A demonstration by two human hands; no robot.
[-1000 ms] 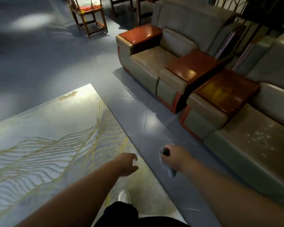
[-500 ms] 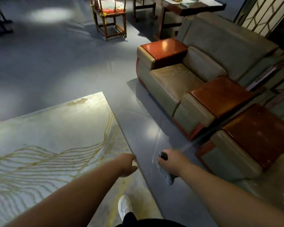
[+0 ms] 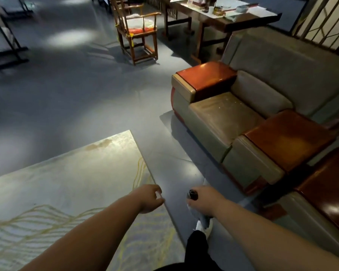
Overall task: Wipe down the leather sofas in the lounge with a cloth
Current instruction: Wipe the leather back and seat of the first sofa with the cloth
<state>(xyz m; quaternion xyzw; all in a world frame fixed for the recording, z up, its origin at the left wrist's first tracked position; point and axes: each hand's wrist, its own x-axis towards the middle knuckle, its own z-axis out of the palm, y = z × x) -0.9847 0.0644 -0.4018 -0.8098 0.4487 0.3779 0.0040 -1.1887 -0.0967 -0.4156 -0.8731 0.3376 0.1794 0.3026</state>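
Beside the rug [image 3: 70, 184], on the grey floor [image 3: 67, 98], the person stands with both bare forearms stretched forward. Right hand [image 3: 205, 200]: fingers curled round a pale grey-blue cloth [image 3: 203, 219], which hangs bunched and limp below the fist, over a white shoe [image 3: 204, 227]; a small dark object [image 3: 193, 194] projects from the top of the same fist, and what it is cannot be told. Left hand [image 3: 150, 198]: loosely curled, holding nothing, over the rug's right edge. Rug: pale, with thin yellow wavy lines and a brownish stain near its far corner. Single-seat leather sofa [image 3: 233, 114]: stands to the right of the rug, apart from it and from both hands; olive-grey leather, a dull seat cushion sprinkled with pale flecks, and glossy red-brown wooden tops on both armrests. Second sofa [image 3: 321, 202]: just beside the first on its near side, showing only an armrest of the same kind. Wooden armchair [image 3: 139, 34]: beyond the rug's far corner, with a red seat pad. Long dark table [image 3: 223, 20]: behind the first sofa, cluttered with papers and small items.
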